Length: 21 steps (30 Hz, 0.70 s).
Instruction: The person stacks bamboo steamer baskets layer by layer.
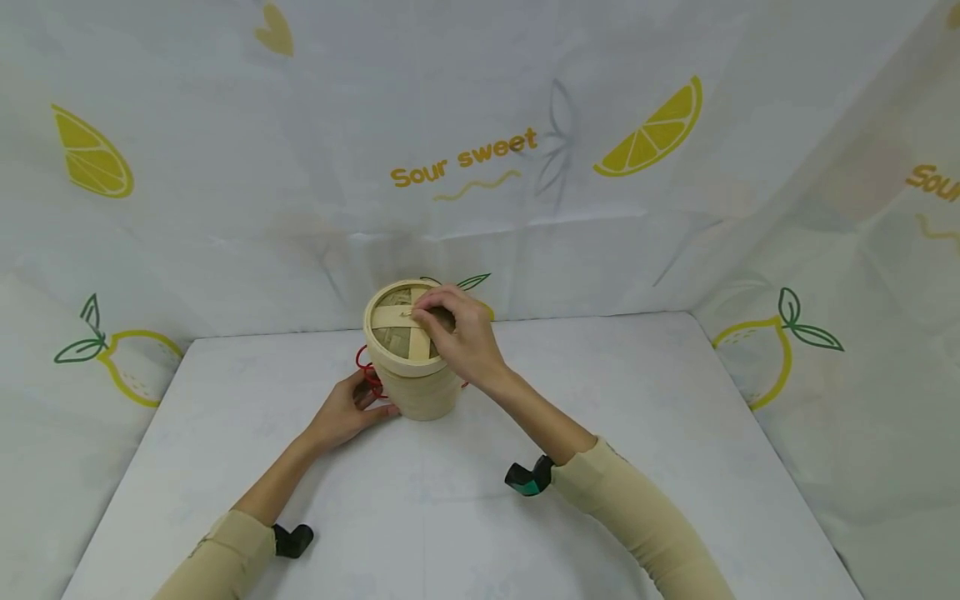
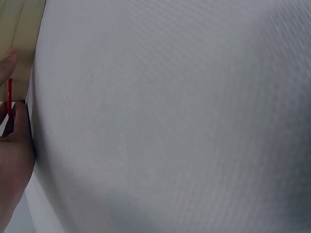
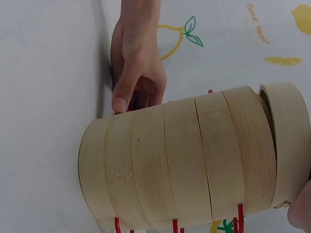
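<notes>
A stack of small bamboo steamers [image 1: 423, 396] stands on the table, several tiers high in the right wrist view, with red cord loops [image 3: 240, 218] on its sides. On top is a round woven bamboo lid [image 1: 390, 317] with crossed strips; the right wrist view shows it tilted, a gap along one side of its rim. My right hand [image 1: 468, 337] pinches the small loop at the lid's centre between thumb and fingers. Low on the stack's left side, my left hand [image 1: 343, 414] holds the bottom tiers, thumb in front, fingers partly hidden behind beside a red loop.
The white tabletop [image 1: 600, 400] runs back to a hanging white sheet [image 1: 300, 167] printed with lemons and lettering. Black wrist cameras stick out by the left sleeve [image 1: 217, 554] and the right sleeve [image 1: 637, 517].
</notes>
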### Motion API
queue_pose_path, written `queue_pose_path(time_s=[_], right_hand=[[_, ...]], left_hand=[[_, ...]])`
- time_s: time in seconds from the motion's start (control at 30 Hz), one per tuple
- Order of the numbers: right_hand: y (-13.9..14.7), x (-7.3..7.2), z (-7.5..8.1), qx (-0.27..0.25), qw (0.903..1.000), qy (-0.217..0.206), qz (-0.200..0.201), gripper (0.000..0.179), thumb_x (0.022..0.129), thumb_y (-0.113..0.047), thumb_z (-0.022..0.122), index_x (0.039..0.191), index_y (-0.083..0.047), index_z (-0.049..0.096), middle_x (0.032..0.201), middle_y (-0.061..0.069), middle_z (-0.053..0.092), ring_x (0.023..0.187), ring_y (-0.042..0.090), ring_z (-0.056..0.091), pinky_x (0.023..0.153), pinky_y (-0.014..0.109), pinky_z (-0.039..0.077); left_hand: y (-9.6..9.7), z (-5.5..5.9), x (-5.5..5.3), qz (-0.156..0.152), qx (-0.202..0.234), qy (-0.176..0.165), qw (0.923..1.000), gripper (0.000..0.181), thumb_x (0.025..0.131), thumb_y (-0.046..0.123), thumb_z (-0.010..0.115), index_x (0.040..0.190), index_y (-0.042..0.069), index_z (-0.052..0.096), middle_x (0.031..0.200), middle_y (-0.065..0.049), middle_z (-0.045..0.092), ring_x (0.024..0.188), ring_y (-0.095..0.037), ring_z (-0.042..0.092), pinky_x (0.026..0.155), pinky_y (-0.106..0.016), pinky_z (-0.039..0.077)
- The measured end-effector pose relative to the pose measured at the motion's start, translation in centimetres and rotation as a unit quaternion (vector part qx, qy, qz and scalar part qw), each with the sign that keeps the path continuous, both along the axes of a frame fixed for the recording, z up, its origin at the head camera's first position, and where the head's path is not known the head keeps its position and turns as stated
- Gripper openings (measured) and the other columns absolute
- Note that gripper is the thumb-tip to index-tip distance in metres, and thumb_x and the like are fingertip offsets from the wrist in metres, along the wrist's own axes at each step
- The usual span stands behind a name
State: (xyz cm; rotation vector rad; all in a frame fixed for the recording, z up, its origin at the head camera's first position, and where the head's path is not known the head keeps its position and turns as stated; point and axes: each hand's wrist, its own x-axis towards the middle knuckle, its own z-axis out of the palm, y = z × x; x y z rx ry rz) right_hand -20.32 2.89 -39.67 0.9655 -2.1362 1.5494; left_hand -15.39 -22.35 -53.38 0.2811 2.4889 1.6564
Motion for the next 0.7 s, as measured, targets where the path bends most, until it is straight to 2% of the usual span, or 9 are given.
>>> queue_pose_path(time_s=[0.17,0.47,0.57,0.7], right_hand=[[-0.31,-0.03,-0.08,0.013,0.9999,0.002,-0.009,0.008,0.101,-0.006,0.077,0.101,0.002,0.076,0.109,0.016,0.077,0.109,0.029,0.075,0.101,0.034,0.066],[-0.59,-0.01,-0.09,0.032,0.9993,0.011,-0.018,0.009,0.101,-0.008,0.077,0.1,0.001,0.076,0.11,0.015,0.077,0.11,0.029,0.075,0.101,0.036,0.066],[-0.66,0.04,-0.01,0.044,0.9988,0.011,-0.022,0.01,0.101,-0.009,0.077,0.101,0.001,0.076,0.11,0.015,0.077,0.111,0.029,0.075,0.102,0.037,0.065],[-0.7,0.17,0.16,0.06,0.9978,0.01,-0.027,0.011,0.102,-0.01,0.076,0.103,0.001,0.076,0.112,0.015,0.077,0.113,0.029,0.075,0.104,0.038,0.065]], left_hand=[[-0.01,0.1,0.09,0.003,-0.007,0.001,1.0,0.074,0.09,0.014,0.09,0.152,0.0,0.053,0.148,-0.02,0.064,0.144,-0.035,0.061,0.118,-0.025,0.054],[-0.01,0.08,0.06,0.001,-0.005,-0.007,1.0,0.077,0.091,0.015,0.09,0.155,0.0,0.05,0.151,-0.021,0.062,0.148,-0.036,0.058,0.122,-0.035,0.052],[0.02,0.09,0.03,-0.001,0.001,-0.01,0.9999,0.078,0.091,0.014,0.089,0.156,0.0,0.049,0.153,-0.021,0.061,0.149,-0.036,0.057,0.122,-0.034,0.051],[0.05,0.13,-0.01,-0.004,0.004,-0.011,0.9999,0.078,0.091,0.014,0.089,0.156,0.0,0.049,0.152,-0.02,0.061,0.148,-0.036,0.058,0.121,-0.026,0.052]])
